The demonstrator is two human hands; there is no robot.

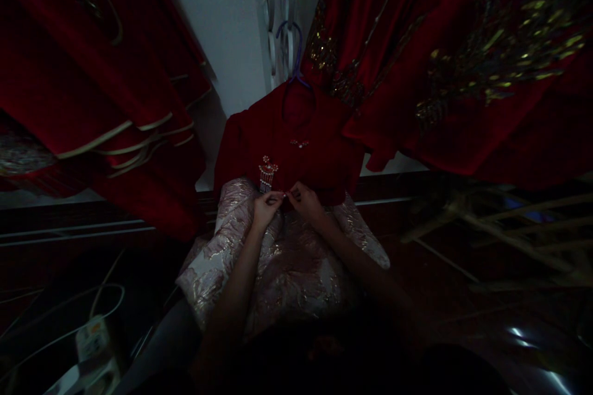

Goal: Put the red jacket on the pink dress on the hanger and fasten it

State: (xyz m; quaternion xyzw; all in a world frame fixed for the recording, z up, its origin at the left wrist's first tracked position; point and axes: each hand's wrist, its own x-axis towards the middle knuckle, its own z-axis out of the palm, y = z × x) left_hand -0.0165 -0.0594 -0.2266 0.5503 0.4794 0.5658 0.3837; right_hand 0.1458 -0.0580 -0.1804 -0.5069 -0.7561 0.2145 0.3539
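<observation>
On the lower front of the red garment [331, 163], the left grip [266, 205] and right grip [306, 199] pinch a tiny piece [285, 195], which could slip away unseen in this dim light; patterned cloth [301, 259] spreads below, a purple hanger [297, 66] above.

At the left hang dark red cloth garments with pale edging [115, 83]; at the right, glossy red cloth with gold ornaments [463, 80]. A pale rectangular power strip [92, 340] is at lower left, a brown slatted frame [495, 222] at right.
</observation>
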